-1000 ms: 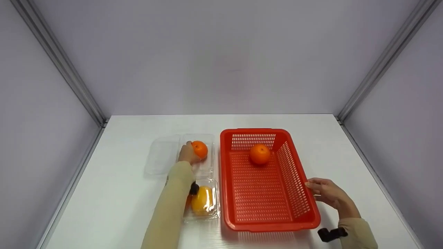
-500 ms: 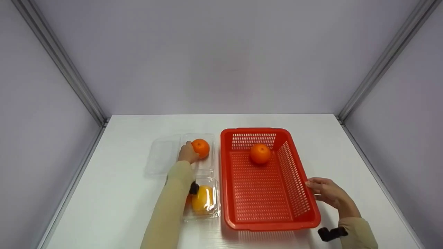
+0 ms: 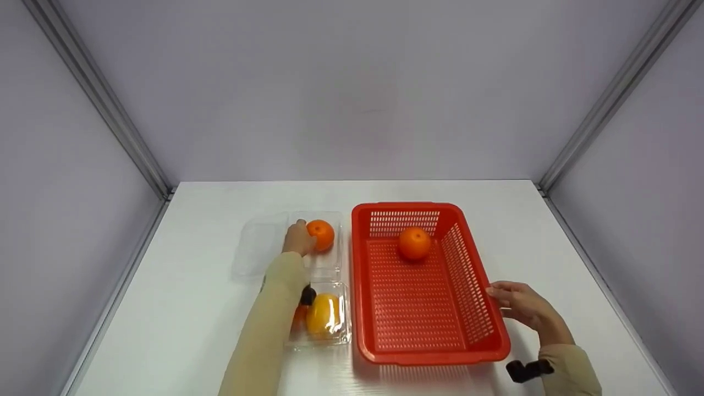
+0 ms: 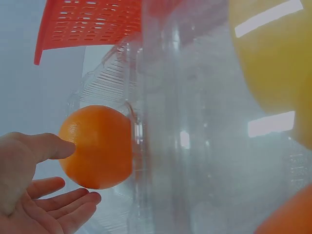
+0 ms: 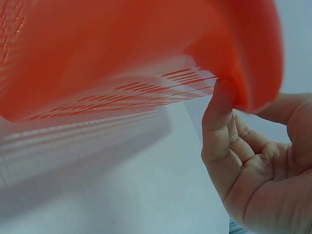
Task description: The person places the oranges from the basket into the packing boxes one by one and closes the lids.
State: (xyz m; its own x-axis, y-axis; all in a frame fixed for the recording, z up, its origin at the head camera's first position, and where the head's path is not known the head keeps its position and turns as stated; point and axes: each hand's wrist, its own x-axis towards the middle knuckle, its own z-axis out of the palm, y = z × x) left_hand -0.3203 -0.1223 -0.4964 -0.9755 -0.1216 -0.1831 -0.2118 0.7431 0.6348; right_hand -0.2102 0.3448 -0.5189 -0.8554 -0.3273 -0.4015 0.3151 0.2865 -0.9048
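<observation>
My left hand (image 3: 298,238) is beside an orange (image 3: 320,235) that sits in an opened clear plastic box (image 3: 330,269). In the left wrist view the thumb lies against the orange's near side, or just in front of it. The other fingers are spread loosely below the fruit, not wrapped around it. My right hand (image 3: 525,308) pinches the right rim of a red perforated basket (image 3: 360,286), with thumb above and fingers under the edge in the right wrist view. Inside that basket, towards the back, rests another orange (image 3: 414,243).
Nearer me stands a lidded clear box (image 3: 345,330) holding a yellow fruit (image 3: 323,314) and an orange one (image 3: 298,319), partly behind the left sleeve. The opened box's lid (image 3: 258,250) lies flat to the left. Walls (image 3: 352,99) border the white table (image 3: 181,308).
The orange by my left hand has shifted slightly back and right in the opened box. My left fingers have loosened from it. The right hand stays on the basket rim.
</observation>
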